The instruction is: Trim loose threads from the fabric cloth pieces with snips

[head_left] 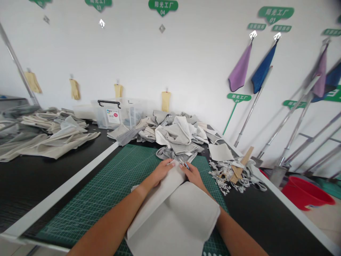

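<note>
Pale grey cloth (173,217), green mat vibes
The cutting mat (93,199) has a white grid, plus one bright red bucket (306,192).

On my feed from afar: a left hand (160,174) lies flat on a folded pale grey cloth (170,217) atop a green cutting mat (138,167), while a right hand (190,176) pinches small blue-handled scissors (184,164) at the cloth's far edge. Just past the fingertips sits a heap of crumpled grey fabric (176,133), and to the right lie white trimmings (222,174) and a wooden ruler (239,167). A clear plastic storage box (112,113) stands beyond, with stacked cloth (48,142) on the black table (32,177) at left — yellow gloves (165,101) hang on the wall, and a red basin (306,192) sits on the floor.
</note>
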`<state>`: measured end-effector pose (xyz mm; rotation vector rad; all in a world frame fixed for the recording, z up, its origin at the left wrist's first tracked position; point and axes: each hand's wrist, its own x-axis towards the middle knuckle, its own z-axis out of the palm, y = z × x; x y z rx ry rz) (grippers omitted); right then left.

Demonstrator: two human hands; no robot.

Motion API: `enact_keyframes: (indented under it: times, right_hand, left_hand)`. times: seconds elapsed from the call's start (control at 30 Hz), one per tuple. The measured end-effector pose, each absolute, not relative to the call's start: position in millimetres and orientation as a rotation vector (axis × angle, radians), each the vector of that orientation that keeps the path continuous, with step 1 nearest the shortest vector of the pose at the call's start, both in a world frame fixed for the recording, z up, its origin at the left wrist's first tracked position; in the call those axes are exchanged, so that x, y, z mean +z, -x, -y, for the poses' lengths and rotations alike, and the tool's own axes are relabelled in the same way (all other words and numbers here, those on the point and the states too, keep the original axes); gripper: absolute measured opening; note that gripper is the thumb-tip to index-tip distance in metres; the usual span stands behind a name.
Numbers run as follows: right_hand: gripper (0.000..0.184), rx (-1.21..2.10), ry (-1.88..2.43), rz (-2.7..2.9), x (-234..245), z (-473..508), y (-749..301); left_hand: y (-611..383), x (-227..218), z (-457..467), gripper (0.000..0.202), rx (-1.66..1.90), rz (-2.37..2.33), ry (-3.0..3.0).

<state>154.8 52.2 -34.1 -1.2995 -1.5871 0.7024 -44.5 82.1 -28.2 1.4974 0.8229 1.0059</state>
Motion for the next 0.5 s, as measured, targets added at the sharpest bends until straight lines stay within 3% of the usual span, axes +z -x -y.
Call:
enact_keyframes:
  times: [0.5]
  right_hand:
    - [0.042,0.586,1.395,1.717,-29.6,-45.1,-149.0]
  left_hand:
    - [43.0,-27.8,-80.3,0.036,1.004,-0.840,-1.461]
